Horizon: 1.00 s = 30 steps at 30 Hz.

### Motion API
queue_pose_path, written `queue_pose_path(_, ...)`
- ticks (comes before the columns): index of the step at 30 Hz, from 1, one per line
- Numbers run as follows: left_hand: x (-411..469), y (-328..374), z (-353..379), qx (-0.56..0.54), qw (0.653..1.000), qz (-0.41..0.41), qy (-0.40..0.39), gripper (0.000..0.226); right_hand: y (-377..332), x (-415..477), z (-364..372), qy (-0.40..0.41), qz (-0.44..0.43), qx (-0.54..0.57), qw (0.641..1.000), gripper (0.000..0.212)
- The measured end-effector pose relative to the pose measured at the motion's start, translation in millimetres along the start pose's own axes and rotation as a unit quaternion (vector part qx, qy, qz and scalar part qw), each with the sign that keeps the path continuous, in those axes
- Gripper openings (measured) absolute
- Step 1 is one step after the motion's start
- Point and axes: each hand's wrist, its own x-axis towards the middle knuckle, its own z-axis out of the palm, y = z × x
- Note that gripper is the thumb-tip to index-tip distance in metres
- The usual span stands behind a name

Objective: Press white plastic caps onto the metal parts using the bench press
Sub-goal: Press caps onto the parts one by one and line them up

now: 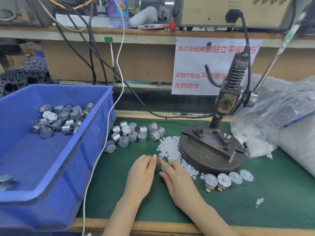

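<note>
A heap of small white plastic caps (170,147) lies on the green mat against the bench press (211,150), whose round iron base carries a slotted fixture under the ram head (225,103). My left hand (142,174) and my right hand (179,184) meet at the heap's near edge, fingertips almost touching. A blurred silvery metal part (166,168) sits between my right thumb and forefinger. My left fingers curl down at the caps; what they hold is hidden. Several metal parts (228,180) stand in a row before the base.
More loose metal parts (134,135) lie left of the caps. A blue bin (56,87) with further parts stands at the left. A clear bag (272,116) of caps sits right of the press. The press lever (272,62) slants up right. A white cable (109,116) hangs beside the bin.
</note>
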Motion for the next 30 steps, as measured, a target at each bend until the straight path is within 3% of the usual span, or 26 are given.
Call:
queue_pose_path(3,-8.0,5.9,0.3,0.064,0.991,0.117,0.012,0.021,1.8,-0.1,-6.3,0.057,0.048,0.164,0.984,0.036)
queue_pose_path(6,-18.5,17.9,3.7,0.116,0.968,0.221,0.002,0.042,1.5,1.2,-13.7,0.106,0.164,0.394,0.898,0.021)
queue_pose_path(8,-20.7,21.3,6.2,0.131,0.965,0.227,-0.030,0.049,-1.6,1.0,-15.8,0.108,0.183,0.472,0.855,0.014)
queue_pose_path(16,-16.3,16.5,5.7,0.078,0.978,0.194,0.009,0.036,-9.1,-0.1,-15.9,0.053,0.167,0.505,0.845,0.024)
queue_pose_path(22,-12.8,13.4,3.4,0.062,0.977,0.201,0.015,0.050,-11.0,-2.1,-16.9,0.017,0.150,0.449,0.881,0.043)
queue_pose_path(25,-15.4,12.0,5.1,0.005,0.988,0.156,-0.005,0.064,-10.5,-0.7,-20.6,0.025,0.166,0.475,0.864,0.035)
queue_pose_path(30,-18.9,10.1,10.0,-0.014,0.986,0.159,-0.045,0.054,-7.5,-0.2,-28.8,0.034,0.183,0.525,0.831,0.034)
